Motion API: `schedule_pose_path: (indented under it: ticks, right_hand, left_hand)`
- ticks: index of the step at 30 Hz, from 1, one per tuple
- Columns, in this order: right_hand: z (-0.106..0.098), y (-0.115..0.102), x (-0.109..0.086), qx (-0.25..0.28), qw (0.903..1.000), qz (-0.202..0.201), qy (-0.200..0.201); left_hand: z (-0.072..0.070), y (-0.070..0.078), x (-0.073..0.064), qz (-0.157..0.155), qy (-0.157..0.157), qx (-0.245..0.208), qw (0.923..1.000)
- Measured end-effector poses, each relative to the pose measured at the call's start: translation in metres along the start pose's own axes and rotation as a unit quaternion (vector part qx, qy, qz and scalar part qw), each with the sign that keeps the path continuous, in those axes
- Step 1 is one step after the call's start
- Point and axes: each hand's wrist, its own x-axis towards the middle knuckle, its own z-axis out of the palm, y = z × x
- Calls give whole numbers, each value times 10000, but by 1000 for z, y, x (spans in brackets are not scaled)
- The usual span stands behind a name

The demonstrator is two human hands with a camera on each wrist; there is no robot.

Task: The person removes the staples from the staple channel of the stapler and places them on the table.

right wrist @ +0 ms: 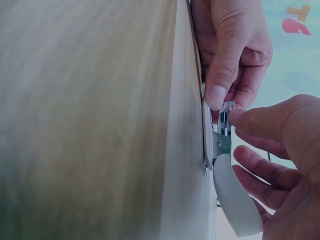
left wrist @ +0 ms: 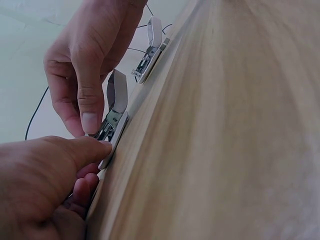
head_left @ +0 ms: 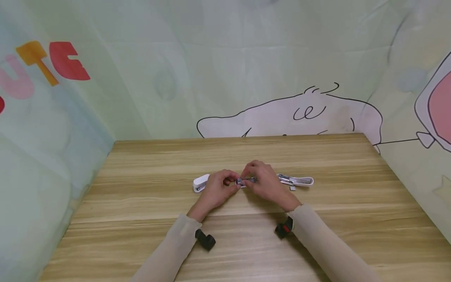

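Note:
A white stapler (right wrist: 237, 200) stands opened up on the table between my two hands, its metal staple channel (right wrist: 226, 120) exposed and its white top cover swung back. My left hand (head_left: 222, 186) pinches the front end of this stapler, with the thumb near the tip of the base. From the other side my right hand (head_left: 264, 180) pinches at the front of the channel, thumb and fingertips close to the left thumb. Whether staples sit between the right fingertips is hidden. In the left wrist view, the raised cover (left wrist: 118, 92) tilts up beside the right hand.
A second white stapler (head_left: 201, 183), folded closed, lies left of my left hand. Another opened stapler (head_left: 299, 181) lies to the right, with a small grey staple strip (head_left: 292, 188) just in front of it. The wooden table (head_left: 158, 156) ends at a printed cloth backdrop (head_left: 148, 78).

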Motion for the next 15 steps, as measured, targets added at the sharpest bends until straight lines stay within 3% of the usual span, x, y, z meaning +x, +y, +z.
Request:
schedule_pose_path:
  ticks: [8,15]
  right_hand:
    - [-2,0,0,-142,9997,-175,-64]
    - [-6,7,-6,187,9997,-106,149]
  left_hand:
    - [-1,-1,0,46,24,80,10000]
    - [0,0,-1,-34,-3,113,9999]
